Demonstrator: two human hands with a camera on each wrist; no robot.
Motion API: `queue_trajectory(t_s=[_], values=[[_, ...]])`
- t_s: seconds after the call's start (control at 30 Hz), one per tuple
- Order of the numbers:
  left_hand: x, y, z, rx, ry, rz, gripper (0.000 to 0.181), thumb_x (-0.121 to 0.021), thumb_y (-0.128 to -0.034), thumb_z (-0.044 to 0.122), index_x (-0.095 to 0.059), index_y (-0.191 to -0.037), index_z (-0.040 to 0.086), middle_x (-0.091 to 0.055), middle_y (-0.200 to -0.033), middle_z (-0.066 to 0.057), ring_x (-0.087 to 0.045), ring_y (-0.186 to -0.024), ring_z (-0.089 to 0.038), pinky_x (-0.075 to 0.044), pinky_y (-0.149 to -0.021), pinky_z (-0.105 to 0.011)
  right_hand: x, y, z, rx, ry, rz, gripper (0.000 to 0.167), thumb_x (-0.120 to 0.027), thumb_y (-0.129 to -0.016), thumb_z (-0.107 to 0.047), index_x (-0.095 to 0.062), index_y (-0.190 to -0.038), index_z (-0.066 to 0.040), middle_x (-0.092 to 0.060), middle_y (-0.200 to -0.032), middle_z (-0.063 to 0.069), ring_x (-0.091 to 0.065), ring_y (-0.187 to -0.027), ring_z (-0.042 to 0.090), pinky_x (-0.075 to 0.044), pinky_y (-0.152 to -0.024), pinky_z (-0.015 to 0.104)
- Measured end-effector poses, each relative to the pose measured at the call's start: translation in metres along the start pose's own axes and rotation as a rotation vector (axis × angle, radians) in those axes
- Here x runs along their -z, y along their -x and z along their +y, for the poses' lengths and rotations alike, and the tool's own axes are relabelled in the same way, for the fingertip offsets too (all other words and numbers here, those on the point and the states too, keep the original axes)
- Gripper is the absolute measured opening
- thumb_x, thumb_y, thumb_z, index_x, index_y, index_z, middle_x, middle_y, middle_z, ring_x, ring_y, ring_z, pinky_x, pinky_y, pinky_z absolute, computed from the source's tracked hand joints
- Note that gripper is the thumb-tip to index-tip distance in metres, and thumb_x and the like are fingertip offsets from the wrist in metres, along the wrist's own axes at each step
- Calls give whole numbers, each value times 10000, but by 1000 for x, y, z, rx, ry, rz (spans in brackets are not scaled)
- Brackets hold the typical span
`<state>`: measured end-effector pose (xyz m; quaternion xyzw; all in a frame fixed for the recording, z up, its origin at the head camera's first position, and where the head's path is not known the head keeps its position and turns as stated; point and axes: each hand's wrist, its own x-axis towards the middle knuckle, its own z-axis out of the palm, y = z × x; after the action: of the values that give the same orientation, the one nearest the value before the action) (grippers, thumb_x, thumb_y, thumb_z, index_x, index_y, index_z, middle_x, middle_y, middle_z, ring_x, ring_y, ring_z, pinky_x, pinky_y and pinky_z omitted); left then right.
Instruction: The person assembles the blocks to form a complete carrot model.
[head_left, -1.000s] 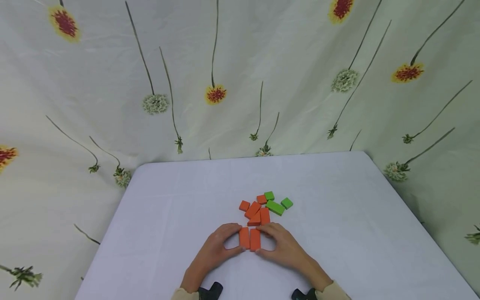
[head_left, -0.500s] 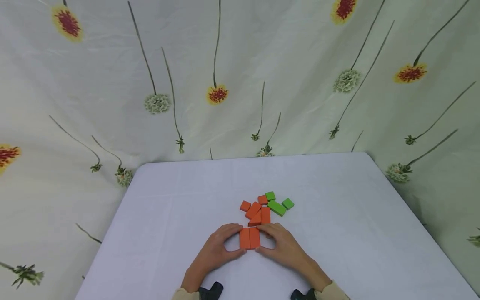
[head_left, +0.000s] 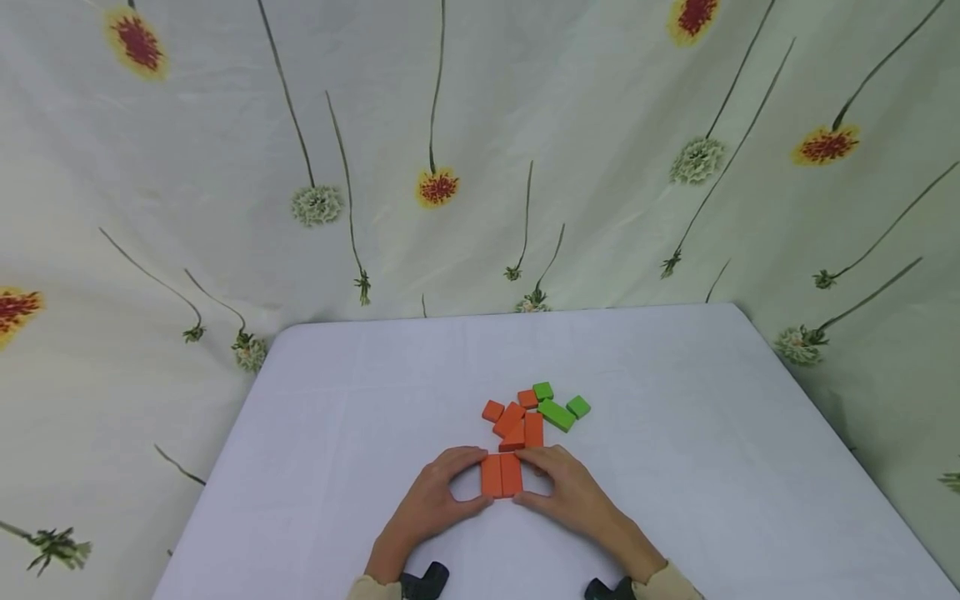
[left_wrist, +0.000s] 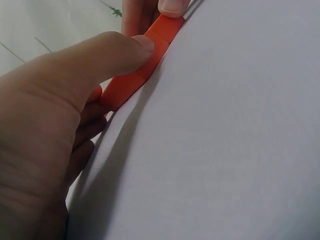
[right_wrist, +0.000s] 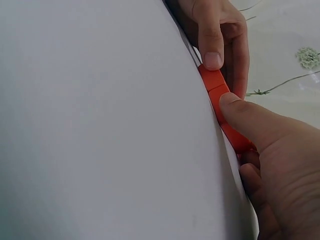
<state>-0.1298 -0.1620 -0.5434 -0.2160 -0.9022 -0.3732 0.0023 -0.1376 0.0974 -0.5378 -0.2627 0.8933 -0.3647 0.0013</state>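
Two orange rectangular blocks lie side by side on the white table, long sides touching. My left hand (head_left: 435, 493) pinches the left orange block (head_left: 491, 476) between thumb at the near end and fingers at the far end. The right orange block (head_left: 512, 475) is pinched the same way by my right hand (head_left: 561, 492). In the left wrist view the left thumb (left_wrist: 135, 52) presses against the orange near face. From the right wrist view, the right thumb (right_wrist: 235, 106) does likewise. The fingers at the far ends are partly hidden.
Just beyond the hands lie an orange triangular block (head_left: 513, 438), an upright-lying orange block (head_left: 533, 429), a tilted orange block (head_left: 509, 418) and small orange cubes (head_left: 492, 411). Green blocks (head_left: 557, 415) sit to their right. A flowered cloth (head_left: 480, 167) hangs behind the table (head_left: 337, 400).
One second ago a narrow gap separated the two held blocks, with the right one slightly nearer. They came together and lined up by half a second ago; the hands barely moved.
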Motion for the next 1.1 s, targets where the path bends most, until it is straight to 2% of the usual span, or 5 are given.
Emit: queue_trajectory(t_s=[0.2,0.33,0.63,0.9,1.1], values=[[0,1,0,0,-1,6,609,-868,-844,347,-645,-1387,183,-650,-1389,38,-581,-1335,-193,-511,-1112,-447,1,0,-1,-8,-9,-18,588,-833,-869,-383,-654,-1394,-188,-638,-1360,-19,-598,-1236,168,-566,-1033,389],[0,1,0,2,1,8,608,-868,-844,344,-646,-1387,184,-650,-1389,37,-580,-1336,-196,-510,-1113,-453,2,0,-2,-9,-19,-20,591,-840,-863,-381,-651,-1392,-197,-625,-1359,-37,-597,-1234,152,-565,-1038,380],[1,2,3,25,13,10,604,-875,-838,316,-649,-1384,194,-652,-1385,43,-578,-1335,-195,-511,-1112,-453,7,-3,0,23,-5,86,473,-815,-903,-312,-672,-1344,-216,-643,-1288,-119,-602,-1168,83,-583,-985,347],[0,2,3,38,5,17,606,-877,-834,318,-649,-1383,197,-650,-1386,52,-576,-1336,-192,-513,-1111,-450,16,-9,3,-54,29,155,464,-809,-896,-165,-665,-1336,-180,-666,-1275,-44,-619,-1071,102,-605,-923,320],[-1,1,3,31,-5,17,602,-874,-838,320,-648,-1382,197,-650,-1384,53,-578,-1334,-191,-515,-1109,-449,19,-16,8,-102,55,188,504,-818,-888,-153,-652,-1362,-116,-664,-1297,46,-632,-1162,196,-602,-973,390]])
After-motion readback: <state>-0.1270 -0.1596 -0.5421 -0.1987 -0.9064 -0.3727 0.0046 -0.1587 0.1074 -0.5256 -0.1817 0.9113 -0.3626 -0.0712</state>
